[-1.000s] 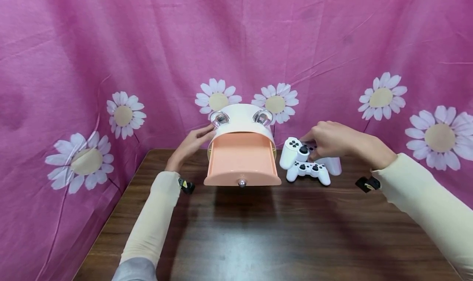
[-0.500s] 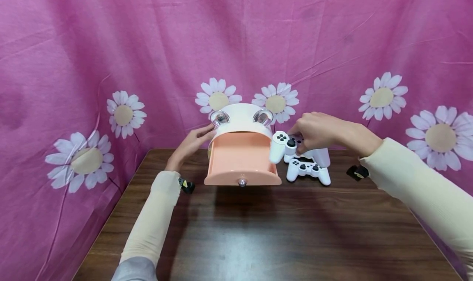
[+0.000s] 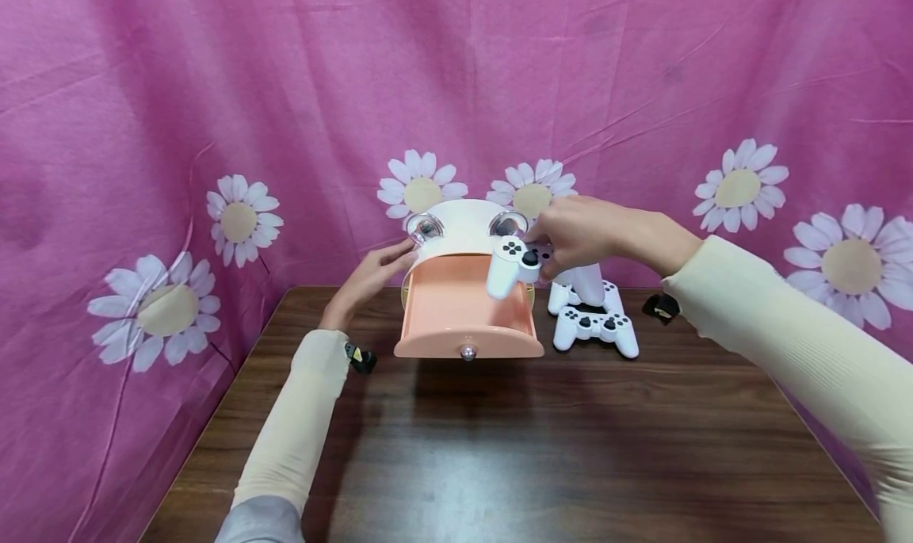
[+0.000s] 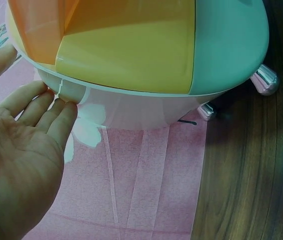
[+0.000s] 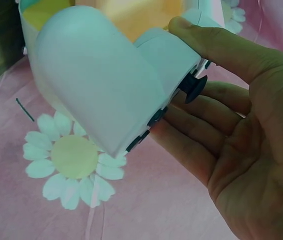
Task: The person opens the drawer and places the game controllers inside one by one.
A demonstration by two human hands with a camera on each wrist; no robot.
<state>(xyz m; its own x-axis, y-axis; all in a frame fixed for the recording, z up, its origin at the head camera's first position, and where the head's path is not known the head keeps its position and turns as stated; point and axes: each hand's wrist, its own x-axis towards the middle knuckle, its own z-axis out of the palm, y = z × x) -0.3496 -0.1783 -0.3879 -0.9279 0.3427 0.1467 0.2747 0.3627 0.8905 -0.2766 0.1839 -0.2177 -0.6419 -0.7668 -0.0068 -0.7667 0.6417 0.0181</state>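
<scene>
My right hand (image 3: pixel 588 230) holds a white game controller (image 3: pixel 503 272) by its middle, raised over the right side of a pulled-out orange drawer (image 3: pixel 456 313). In the right wrist view, the thumb lies on the back of the controller (image 5: pixel 96 75) and the fingers are round its button side. The drawer belongs to a white storage box (image 3: pixel 460 219) with two shiny round eyes on top. My left hand (image 3: pixel 371 277) rests against the box's left side; in the left wrist view its fingertips (image 4: pixel 67 111) touch the white shell, beside yellow and green drawers below the orange one.
Two more white controllers stand right of the box: a front one (image 3: pixel 595 329) and another (image 3: pixel 562 297) behind it, partly covered by the held one. The box has chrome feet (image 4: pixel 265 80) on a dark wooden table (image 3: pixel 456 456). A pink flowered curtain (image 3: pixel 456 83) hangs close behind.
The right hand has lifted the controller off the others and carried it up and left, over the drawer. The left hand and the box have stayed put.
</scene>
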